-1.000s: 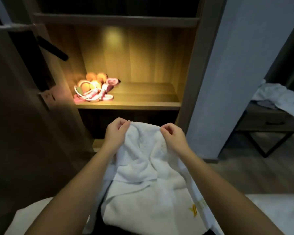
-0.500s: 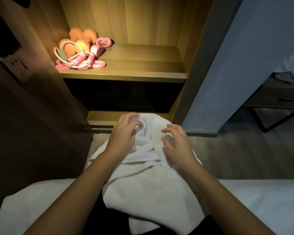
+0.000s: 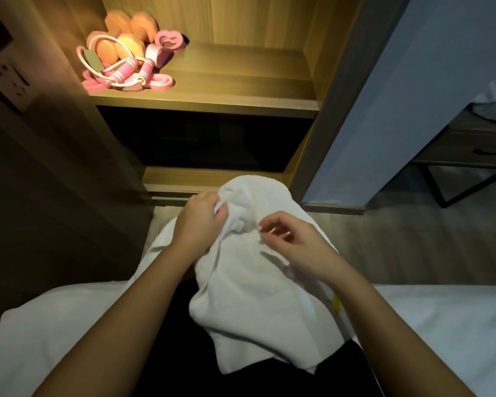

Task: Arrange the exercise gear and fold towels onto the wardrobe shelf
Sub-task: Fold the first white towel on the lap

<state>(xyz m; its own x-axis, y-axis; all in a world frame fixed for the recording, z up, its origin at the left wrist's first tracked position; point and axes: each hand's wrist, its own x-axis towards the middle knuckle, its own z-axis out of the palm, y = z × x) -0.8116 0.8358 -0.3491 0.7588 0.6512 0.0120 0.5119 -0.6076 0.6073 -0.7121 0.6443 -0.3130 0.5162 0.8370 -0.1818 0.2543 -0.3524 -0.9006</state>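
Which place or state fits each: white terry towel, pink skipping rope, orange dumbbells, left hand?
1 white terry towel
2 pink skipping rope
3 orange dumbbells
4 left hand

a back left of the lit wooden shelf
b gripping the towel's bunched top
c draped over the person's lap
d shelf's left front

Pairs: 1-c, 2-d, 3-a, 4-b

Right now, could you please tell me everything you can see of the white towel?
The white towel is soft, thick terry-looking cloth, crumpled and only loosely folded, draped over the person's lap in front of the wardrobe. Its top is bunched into a rounded lump, gripped by the left hand. The right hand lies on it with curled fingers; whether it pinches cloth is unclear. A small yellow mark shows near its right edge.
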